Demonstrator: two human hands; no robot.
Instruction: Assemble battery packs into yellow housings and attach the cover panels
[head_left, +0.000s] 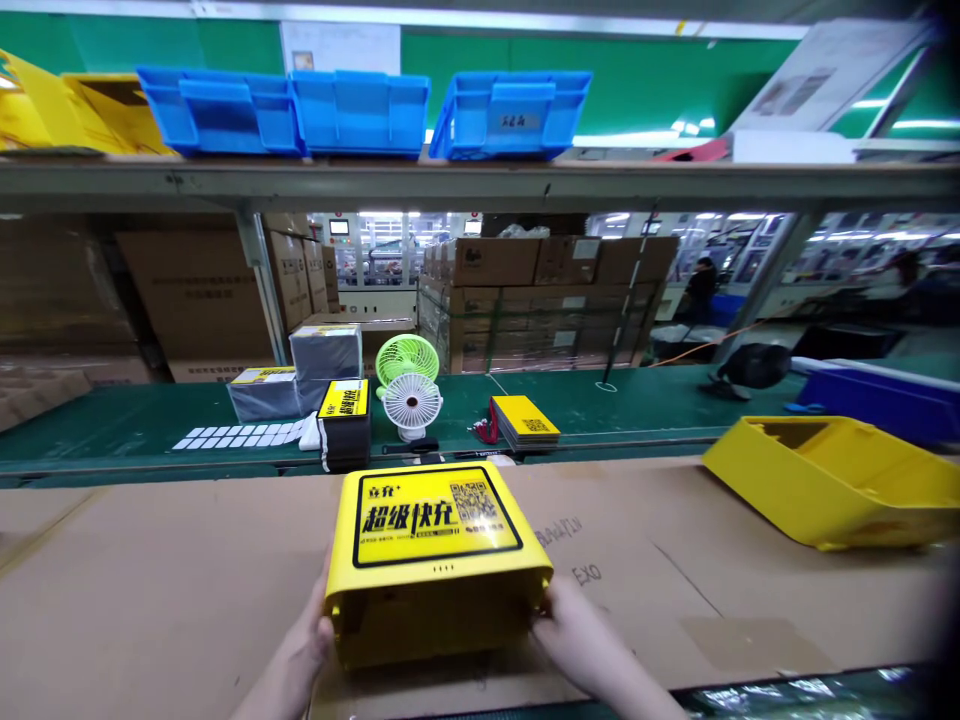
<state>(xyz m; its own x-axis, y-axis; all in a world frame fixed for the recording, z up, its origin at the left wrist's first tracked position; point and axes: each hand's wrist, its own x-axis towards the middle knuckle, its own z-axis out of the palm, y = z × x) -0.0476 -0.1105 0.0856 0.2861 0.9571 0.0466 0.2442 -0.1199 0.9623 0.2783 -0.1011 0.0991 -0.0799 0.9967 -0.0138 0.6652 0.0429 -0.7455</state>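
Observation:
A yellow plastic housing is between my two hands over the cardboard-covered bench, its hollow open side facing me. On its top face is a black-bordered yellow label with Chinese lettering and a QR code. My left hand grips the housing's left side, the fingers partly hidden behind the wall. At the lower right corner, my right hand is closed on the edge, with its fingertips tucked out of sight. A second yellow housing lies on the bench to the right.
Behind the cardboard runs a green bench with a stack of yellow labels, a wrapped label stack, a white fan, a green fan and a white sticker sheet. Blue bins line the overhead shelf.

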